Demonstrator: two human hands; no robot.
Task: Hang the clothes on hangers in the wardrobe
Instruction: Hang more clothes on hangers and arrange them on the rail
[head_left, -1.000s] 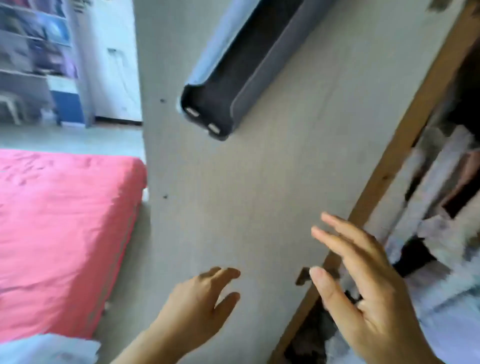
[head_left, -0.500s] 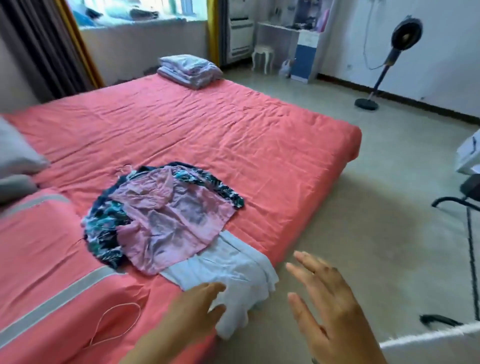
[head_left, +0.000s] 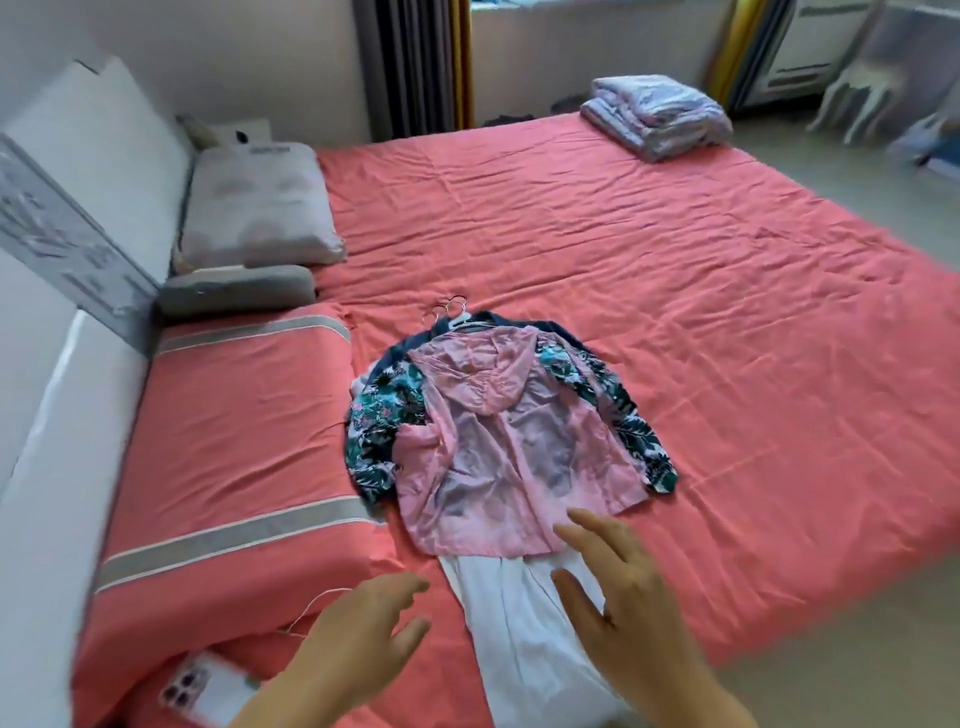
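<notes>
A pile of clothes lies on the red bed (head_left: 675, 291). On top is a sheer pink hooded jacket (head_left: 498, 452), over a dark floral garment (head_left: 379, 421). A white garment (head_left: 524, 639) sticks out below and hangs over the bed's near edge. Thin wire hanger hooks (head_left: 448, 307) show at the top of the pile. My left hand (head_left: 358, 644) hovers with relaxed fingers near the bed's edge, left of the white garment, holding nothing. My right hand (head_left: 623, 613) is spread above the white garment, just below the pink jacket's hem, also holding nothing. The wardrobe is out of view.
A phone (head_left: 208, 686) with a white cable lies at the bed's near left corner. Grey pillows (head_left: 254, 208) lean by the white headboard (head_left: 93, 171). A folded blanket (head_left: 654, 111) sits at the far corner. Bare floor runs along the right of the bed.
The view has swung from the wardrobe's side panel round to the bed, and now looks down on the clothes pile. Both hands stay held out and holding nothing, now closer to the garments.
</notes>
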